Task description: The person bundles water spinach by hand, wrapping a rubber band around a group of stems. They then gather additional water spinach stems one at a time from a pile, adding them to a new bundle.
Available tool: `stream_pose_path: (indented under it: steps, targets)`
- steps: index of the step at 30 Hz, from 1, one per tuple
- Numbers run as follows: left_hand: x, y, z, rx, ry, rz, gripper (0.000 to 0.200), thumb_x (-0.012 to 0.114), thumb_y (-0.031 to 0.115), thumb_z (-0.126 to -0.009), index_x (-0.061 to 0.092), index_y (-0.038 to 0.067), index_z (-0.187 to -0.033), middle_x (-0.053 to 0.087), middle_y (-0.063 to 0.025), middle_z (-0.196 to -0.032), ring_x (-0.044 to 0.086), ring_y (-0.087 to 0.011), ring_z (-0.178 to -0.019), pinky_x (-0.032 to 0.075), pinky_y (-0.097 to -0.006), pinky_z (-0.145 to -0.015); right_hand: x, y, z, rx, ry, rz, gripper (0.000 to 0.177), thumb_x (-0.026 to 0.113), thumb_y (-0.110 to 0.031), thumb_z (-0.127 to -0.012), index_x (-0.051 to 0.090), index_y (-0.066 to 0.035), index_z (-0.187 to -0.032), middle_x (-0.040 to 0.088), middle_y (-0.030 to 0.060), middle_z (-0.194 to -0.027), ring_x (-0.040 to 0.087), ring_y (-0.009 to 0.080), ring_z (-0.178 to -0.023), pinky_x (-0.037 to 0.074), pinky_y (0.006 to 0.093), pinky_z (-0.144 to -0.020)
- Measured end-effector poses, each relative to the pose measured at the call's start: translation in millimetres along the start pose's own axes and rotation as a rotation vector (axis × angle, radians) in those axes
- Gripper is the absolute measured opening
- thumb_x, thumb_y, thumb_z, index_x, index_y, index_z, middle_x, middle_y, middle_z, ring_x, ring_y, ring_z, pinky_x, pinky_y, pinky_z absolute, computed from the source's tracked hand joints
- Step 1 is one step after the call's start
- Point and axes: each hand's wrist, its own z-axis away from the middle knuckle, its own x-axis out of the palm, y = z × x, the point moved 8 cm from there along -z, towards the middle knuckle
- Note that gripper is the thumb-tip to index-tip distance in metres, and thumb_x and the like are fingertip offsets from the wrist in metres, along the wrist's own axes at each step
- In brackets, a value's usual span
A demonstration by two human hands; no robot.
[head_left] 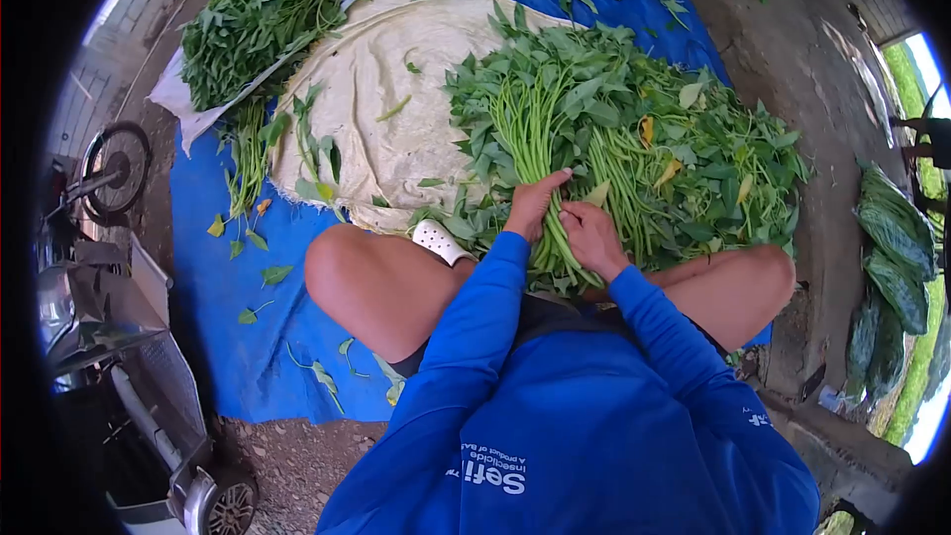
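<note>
My left hand [535,204] is wrapped round a bundle of long green stems [528,124], whose leafy tops point away from me. Beside it, my right hand [590,238] has its fingers closed against the lower stems of the same bundle; whether it pinches a stem is too small to tell. Under and to the right of my hands lies a broad heap of leafy greens [713,168] with a few yellow leaves in it. The cut ends of the bundle hang below my hands, between my crossed legs.
A cream sack [386,89] lies on a blue tarp [223,287] with loose leaves. More greens [253,30] are piled at the upper left. A motorcycle [109,178] stands at the left, and filled green bags [892,248] are at the right.
</note>
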Motion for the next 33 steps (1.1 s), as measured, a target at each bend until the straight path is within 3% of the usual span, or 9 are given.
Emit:
stream_pose_path:
  steps: [4,8,11,16,20,21,27,28,33]
  targets:
    - [-4.7,-18.4,-7.9,-0.24,-0.099,0.045,0.019,0.084,0.021,-0.091,0.071,0.008,-0.093,0.071,-0.0049,-0.079,0.069,-0.0192,-0.067,0.058,-0.0358,-0.06,7.6,-15.7,10.7,-0.037,0.039,0.025,0.032,0.067,-0.018,-0.102,0.074,0.005,-0.123,0.074,0.0228,-0.112,0.072,0.0376,-0.103,0.056,0.0427,-0.093]
    - [-1.0,2.9,-3.5,-0.104,-0.133,-0.046,0.019,0.083,0.022,-0.092,0.07,0.008,-0.09,0.07,-0.0044,-0.078,0.069,-0.0167,-0.068,0.058,-0.0345,-0.062,-28.2,-37.2,3.3,-0.116,0.031,-0.113,0.029,0.068,-0.023,-0.101,0.075,0.001,-0.116,0.073,0.0156,-0.1,0.072,0.0317,-0.091,0.056,0.0427,-0.085]
    - [18.3,36.5,29.8,-0.129,-0.178,-0.066,0.02,0.084,0.022,-0.092,0.07,0.008,-0.089,0.071,-0.0037,-0.078,0.069,-0.0153,-0.068,0.058,-0.0315,-0.063,-97.0,-56.6,-53.8,-0.071,0.269,-0.514,0.02,0.071,-0.02,-0.102,0.072,-0.001,-0.106,0.067,-0.0003,-0.088,0.057,0.0065,-0.079,0.049,0.0259,-0.073]
    - [55.7,50.6,60.3,-0.03,-0.327,-0.318,0.021,0.083,0.024,-0.093,0.071,0.007,-0.087,0.072,-0.0029,-0.08,0.07,-0.0144,-0.069,0.06,-0.0301,-0.063,-118.9,-57.3,-188.9,-0.149,0.267,-0.58,0.029,0.073,-0.028,-0.1,0.074,-0.001,-0.108,0.069,0.0016,-0.09,0.059,0.0104,-0.081,0.049,0.0295,-0.073]
    - [44.3,48.5,46.3,-0.023,-0.293,-0.068,0.022,0.081,0.023,-0.094,0.069,0.006,-0.089,0.072,-0.005,-0.082,0.072,-0.0168,-0.07,0.064,-0.0318,-0.066,-113.3,-95.7,-188.5,-0.107,0.081,-0.62,0.027,0.075,-0.028,-0.098,0.076,-0.003,-0.106,0.072,0.0012,-0.096,0.064,0.01,-0.092,0.053,0.0279,-0.078]
    - [38.5,57.4,45.7,0.013,-0.255,-0.069,0.02,0.08,0.021,-0.094,0.069,0.005,-0.091,0.073,-0.0074,-0.085,0.074,-0.0188,-0.073,0.066,-0.0334,-0.068,-133.6,-98.8,-186.9,-0.253,0.236,-0.441,0.025,0.076,-0.025,-0.096,0.076,-0.003,-0.108,0.073,0.002,-0.1,0.067,0.0111,-0.097,0.055,0.0279,-0.082]
    - [14.9,82.5,26.7,0.034,-0.276,0.093,0.03,0.074,0.019,-0.098,0.067,0.0,-0.12,0.076,-0.0146,-0.103,0.078,-0.0269,-0.088,0.068,-0.0405,-0.08,-113.4,-123.9,-5.4,-0.337,-0.561,-0.014,0.041,0.061,0.0,-0.087,0.073,-0.003,-0.126,0.064,0.0119,-0.12,0.064,0.0249,-0.107,0.054,0.0378,-0.09]
    - [15.5,80.0,26.0,0.023,-0.278,0.111,0.033,0.073,0.019,-0.098,0.067,-0.001,-0.124,0.076,-0.0157,-0.106,0.078,-0.0279,-0.091,0.068,-0.0413,-0.082,-103.5,-117.8,16.6,-0.556,-0.437,0.042,0.054,0.058,0.003,-0.082,0.072,-0.007,-0.133,0.058,0.0166,-0.121,0.06,0.0335,-0.111,0.052,0.0406,-0.096]
    - [4.6,91.8,24.9,0.115,-0.174,0.085,0.022,0.075,0.019,-0.098,0.069,0.003,-0.111,0.073,-0.009,-0.092,0.075,-0.0229,-0.081,0.067,-0.0384,-0.076,-112.5,-80.8,42.3,-0.484,-0.339,0.187,0.014,0.074,-0.021,-0.095,0.067,-0.009,-0.097,0.061,0.0103,-0.105,0.061,0.0347,-0.107,0.051,0.0452,-0.09]
